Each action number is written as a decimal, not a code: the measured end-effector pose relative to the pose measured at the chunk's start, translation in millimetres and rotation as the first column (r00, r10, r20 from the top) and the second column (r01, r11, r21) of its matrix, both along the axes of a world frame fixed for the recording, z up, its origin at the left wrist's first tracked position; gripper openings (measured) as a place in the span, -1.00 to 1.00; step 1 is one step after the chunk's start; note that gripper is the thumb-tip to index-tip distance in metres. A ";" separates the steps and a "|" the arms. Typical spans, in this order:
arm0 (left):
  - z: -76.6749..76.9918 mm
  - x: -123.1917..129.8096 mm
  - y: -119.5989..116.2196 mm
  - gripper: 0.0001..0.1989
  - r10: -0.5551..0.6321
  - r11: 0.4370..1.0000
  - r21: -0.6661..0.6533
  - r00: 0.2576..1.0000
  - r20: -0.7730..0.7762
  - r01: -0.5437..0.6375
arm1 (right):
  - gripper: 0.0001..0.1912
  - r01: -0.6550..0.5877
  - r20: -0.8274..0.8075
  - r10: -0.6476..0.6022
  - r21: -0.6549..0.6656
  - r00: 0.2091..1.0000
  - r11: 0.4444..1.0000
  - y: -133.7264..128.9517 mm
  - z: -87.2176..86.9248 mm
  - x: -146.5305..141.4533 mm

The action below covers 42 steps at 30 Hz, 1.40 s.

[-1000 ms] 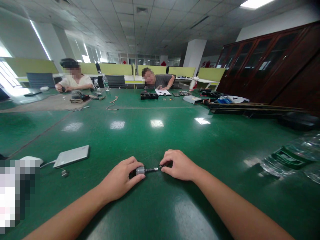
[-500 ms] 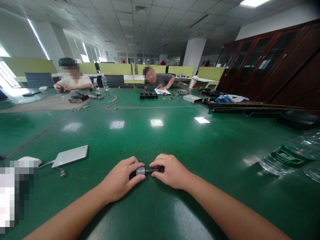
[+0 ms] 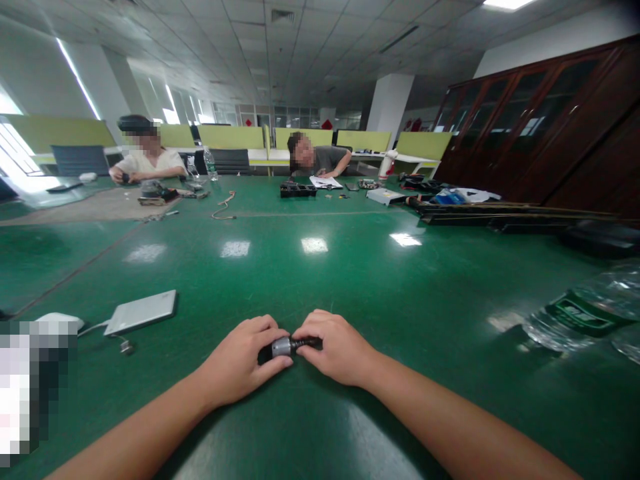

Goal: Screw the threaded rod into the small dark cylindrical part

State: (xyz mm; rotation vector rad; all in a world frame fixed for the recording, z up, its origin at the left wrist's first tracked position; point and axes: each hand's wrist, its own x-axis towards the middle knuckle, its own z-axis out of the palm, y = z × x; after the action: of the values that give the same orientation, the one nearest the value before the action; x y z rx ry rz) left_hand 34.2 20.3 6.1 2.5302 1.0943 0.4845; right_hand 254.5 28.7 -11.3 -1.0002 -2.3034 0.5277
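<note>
Your left hand: closed round a small metal cylinder at 6 o'clock on the green table; only its silver end shows. Your right hand: pinched on the dark shaft sticking from the cylinder toward 3 o'clock, tip hidden under your fingers. Silver flat device: 9 o'clock, well apart. Plastic bottle: 3 o'clock, cut off by the edge.
</note>
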 end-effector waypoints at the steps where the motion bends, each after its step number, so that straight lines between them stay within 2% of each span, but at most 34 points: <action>1: -0.3 -0.2 -0.1 -0.72 0.003 1.000 -0.001 1.000 -0.005 -0.003 | -0.84 0.001 -0.003 -0.001 0.001 1.000 1.000 0.0 -0.2 -0.1; 4: -0.9 -0.8 -0.2 -0.67 0.019 1.000 -0.007 1.000 -0.014 -0.019 | -0.84 0.000 -0.010 0.001 0.007 1.000 1.000 0.4 -1.1 -0.3; 12: -1.1 0.3 0.3 -0.77 0.018 1.000 -0.021 1.000 -0.025 -0.018 | -0.86 -0.008 0.002 0.008 0.021 1.000 1.000 0.0 -1.3 -0.6; 22: -0.1 2.1 0.6 -0.78 0.017 0.999 -0.032 0.999 -0.042 -0.018 | -0.85 -0.039 0.091 0.036 0.034 0.995 0.999 1.7 -2.6 -1.7; 42: -1.6 -0.8 0.1 -0.76 0.017 0.999 -0.036 0.999 -0.037 -0.018 | -0.85 -0.069 0.110 0.064 0.042 0.992 0.997 2.4 1.2 3.9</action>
State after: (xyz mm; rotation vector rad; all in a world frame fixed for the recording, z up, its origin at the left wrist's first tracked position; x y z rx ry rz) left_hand 33.4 20.3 4.6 2.5098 1.1287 0.4209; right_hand 258.4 31.1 -10.0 -0.9544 -2.4411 0.4557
